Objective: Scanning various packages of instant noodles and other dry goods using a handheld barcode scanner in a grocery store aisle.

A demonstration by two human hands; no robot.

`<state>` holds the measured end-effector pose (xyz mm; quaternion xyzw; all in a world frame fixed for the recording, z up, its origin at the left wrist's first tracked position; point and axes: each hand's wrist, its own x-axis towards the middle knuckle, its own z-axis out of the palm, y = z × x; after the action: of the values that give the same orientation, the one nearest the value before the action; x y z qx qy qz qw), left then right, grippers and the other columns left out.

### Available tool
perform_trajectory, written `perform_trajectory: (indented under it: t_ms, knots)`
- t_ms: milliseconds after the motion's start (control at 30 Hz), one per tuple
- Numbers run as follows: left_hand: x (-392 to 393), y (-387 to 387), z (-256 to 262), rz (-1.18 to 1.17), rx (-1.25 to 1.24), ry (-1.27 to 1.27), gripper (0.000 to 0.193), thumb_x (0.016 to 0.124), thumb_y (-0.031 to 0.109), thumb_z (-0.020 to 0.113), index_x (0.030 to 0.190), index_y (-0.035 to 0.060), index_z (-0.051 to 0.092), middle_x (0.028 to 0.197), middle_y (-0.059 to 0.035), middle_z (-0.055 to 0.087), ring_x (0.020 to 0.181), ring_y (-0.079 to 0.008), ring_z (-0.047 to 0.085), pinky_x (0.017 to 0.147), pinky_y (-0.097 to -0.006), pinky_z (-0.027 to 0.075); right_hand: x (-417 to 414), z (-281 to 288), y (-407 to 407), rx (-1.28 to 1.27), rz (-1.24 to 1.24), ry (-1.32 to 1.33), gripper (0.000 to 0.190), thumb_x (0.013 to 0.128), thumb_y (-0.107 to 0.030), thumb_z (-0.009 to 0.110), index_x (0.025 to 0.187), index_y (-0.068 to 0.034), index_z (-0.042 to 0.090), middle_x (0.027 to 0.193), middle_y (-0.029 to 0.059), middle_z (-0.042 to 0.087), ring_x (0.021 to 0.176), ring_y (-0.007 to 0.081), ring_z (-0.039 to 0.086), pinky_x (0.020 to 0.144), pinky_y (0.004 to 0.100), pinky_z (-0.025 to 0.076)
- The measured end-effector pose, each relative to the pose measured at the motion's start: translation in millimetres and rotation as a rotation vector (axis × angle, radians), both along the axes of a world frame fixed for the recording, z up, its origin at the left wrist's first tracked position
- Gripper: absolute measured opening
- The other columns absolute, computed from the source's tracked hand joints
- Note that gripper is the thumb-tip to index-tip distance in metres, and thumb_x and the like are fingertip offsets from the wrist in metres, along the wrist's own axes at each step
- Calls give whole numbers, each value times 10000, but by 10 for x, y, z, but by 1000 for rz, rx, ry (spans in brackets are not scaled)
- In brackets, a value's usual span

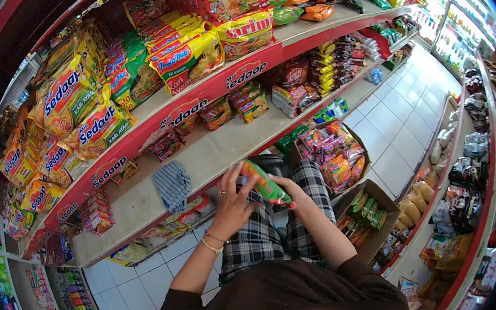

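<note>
A green and orange snack packet (266, 184) is held tilted above my knees. My right hand (289, 190) grips its lower right end. My left hand (233, 200), with a ring and wrist bands, has its fingers spread at the packet's left side; whether they press on it is unclear. Just left of that hand, a blue striped cloth (172, 186) lies over the edge of the lower shelf (211, 157). Small noodle packets (249, 102) stand farther back on this shelf. Behind my right knee, an open carton holds pink and orange packets (333, 154).
Large noodle packs (98, 126) crowd the upper shelf, above its red edge strip (136, 144). An open cardboard box (380, 204) with green packets stands on the right. Another stocked shelf (464, 245) curves along the right side. White floor tiles (402, 123) show between the shelves.
</note>
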<state>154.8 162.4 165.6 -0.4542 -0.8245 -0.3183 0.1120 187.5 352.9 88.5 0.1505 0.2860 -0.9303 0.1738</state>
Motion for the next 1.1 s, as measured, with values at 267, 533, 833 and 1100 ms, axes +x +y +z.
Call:
perform_trajectory:
  t_ms: [267,533,833,1100]
  knots:
    - [-795,89,-12,-25,-319,106,450,725,48,612,1159,137,531,1094,-41,550,1041,-214,501,959,-471,255,-790,-348,189,339,92,26,421,861,-437,579,1040,-56,580,749,-4,581,566,85,520,490,217,419]
    - [-2201,418,-793,309,-126,-98,565,765,110,636,1276,56,400,1183,-201,483,1085,-380,456,913,-454,378,-835,-932,797,367,-363,-94,348,877,-331,593,1109,-95,487,765,0,527,553,116,504,462,262,412]
    - [-3028,719,-1514,454,-346,-284,844,733,212,694,1404,82,199,1338,-208,377,1234,-362,372,984,-468,349,-908,-1047,878,251,-518,-103,273,870,-320,598,1015,-120,481,723,16,540,517,120,493,451,270,427]
    - [-3141,581,-1725,335,-561,211,765,724,103,701,1374,137,301,1416,-215,177,1300,-452,197,1024,-517,320,-1044,-1106,820,316,-570,-180,225,872,-280,592,1006,-131,490,718,11,549,504,123,488,442,270,433]
